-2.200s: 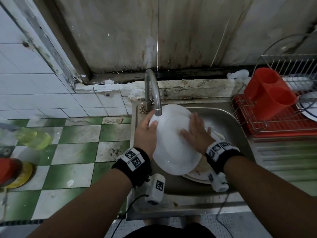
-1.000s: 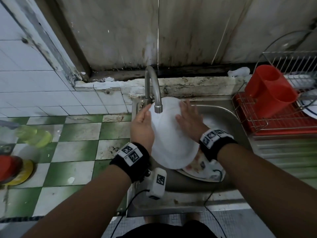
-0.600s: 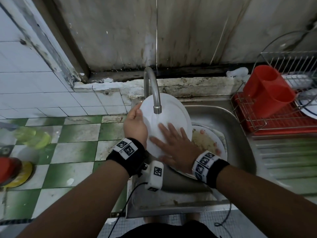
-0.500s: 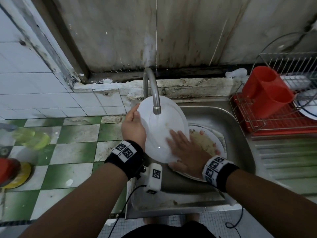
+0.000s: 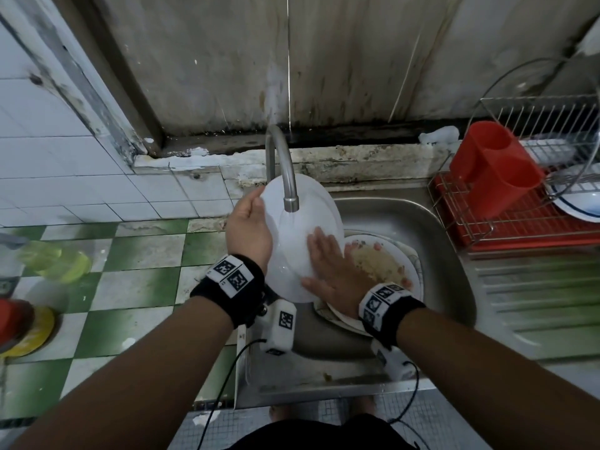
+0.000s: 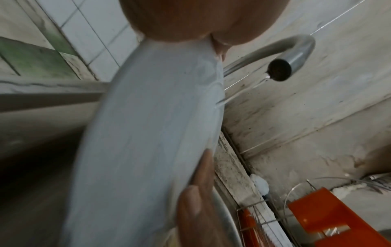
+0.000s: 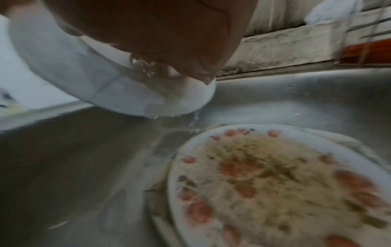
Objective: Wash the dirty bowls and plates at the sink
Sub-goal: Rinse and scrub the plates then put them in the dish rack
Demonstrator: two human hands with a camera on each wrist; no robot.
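A white plate (image 5: 293,241) is tilted on edge under the running tap (image 5: 285,177) over the steel sink (image 5: 431,241). My left hand (image 5: 248,230) grips the plate's left rim, thumb on its face; the rim (image 6: 148,133) fills the left wrist view. My right hand (image 5: 328,271) lies flat with straight fingers on the plate's wet face. Water drips off the plate's lower edge (image 7: 169,107). A dirty plate (image 5: 383,271) with food residue lies in the basin on top of other dishes, blurred and close in the right wrist view (image 7: 275,183).
A red dish rack (image 5: 519,222) stands right of the sink with a red cup holder (image 5: 493,170) and a blue-rimmed plate (image 5: 578,203). A green-and-white tiled counter (image 5: 130,280) lies left, with a yellowish bottle (image 5: 55,261) and a red-and-yellow item (image 5: 22,323).
The plate swung from the sink's middle toward the tap and left, baring the dirty plate beneath. My right hand slid from the plate's upper part down to its lower right face.
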